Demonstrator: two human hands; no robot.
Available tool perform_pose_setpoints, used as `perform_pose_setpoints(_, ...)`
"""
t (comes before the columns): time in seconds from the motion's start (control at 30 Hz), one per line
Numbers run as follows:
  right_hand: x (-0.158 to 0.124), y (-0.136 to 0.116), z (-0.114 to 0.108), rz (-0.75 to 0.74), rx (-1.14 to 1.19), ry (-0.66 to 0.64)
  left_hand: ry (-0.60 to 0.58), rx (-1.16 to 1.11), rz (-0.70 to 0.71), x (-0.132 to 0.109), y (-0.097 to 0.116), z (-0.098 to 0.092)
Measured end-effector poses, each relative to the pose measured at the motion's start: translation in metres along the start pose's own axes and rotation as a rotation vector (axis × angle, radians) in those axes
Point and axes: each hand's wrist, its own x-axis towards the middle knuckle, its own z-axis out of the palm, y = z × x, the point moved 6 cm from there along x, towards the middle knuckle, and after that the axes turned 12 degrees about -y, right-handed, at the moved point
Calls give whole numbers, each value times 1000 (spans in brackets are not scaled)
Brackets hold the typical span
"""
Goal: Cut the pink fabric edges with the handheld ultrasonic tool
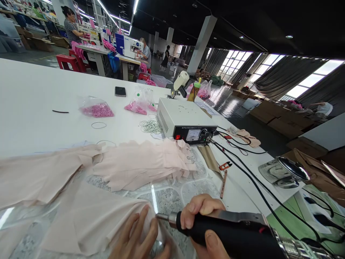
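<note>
A worker's left hand (pixel 138 235), fingers spread, rests on thin pale-pink fabric (pixel 81 216) lying across a glossy grey-mottled mat (pixel 195 191), apparently to hold it flat; the right hand (pixel 202 212) wraps around a black, metal-tipped cylindrical tool (pixel 234 232), likely to steady its tip.

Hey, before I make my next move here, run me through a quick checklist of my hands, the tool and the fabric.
1. Right hand wrapped around the black handheld tool: ok.
2. Left hand resting on the pale pink fabric: ok.
3. Fabric smooth by the left hand: not ok, folds run toward it.
4. Left fingertips well away from the metal tip: not ok, one looks very close beside it.
5. Control box set correctly: cannot tell, its dial is too small to read.
6. Orange snips clear of both hands: ok, lying farther up the table.
</note>
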Motion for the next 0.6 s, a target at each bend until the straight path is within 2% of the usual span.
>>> perform_pose_setpoints(0.2, 1, 4, -2, -35, 34, -68, -3, 3, -5, -1, 1, 3)
perform_pose_setpoints(0.4, 1, 5, 0, -40, 61, -64, -18, 14, -4, 3, -1, 0)
perform_pose_setpoints(0.6, 2, 15, -8, -98, -5, -117, -18, -7, -12, 3, -3, -3)
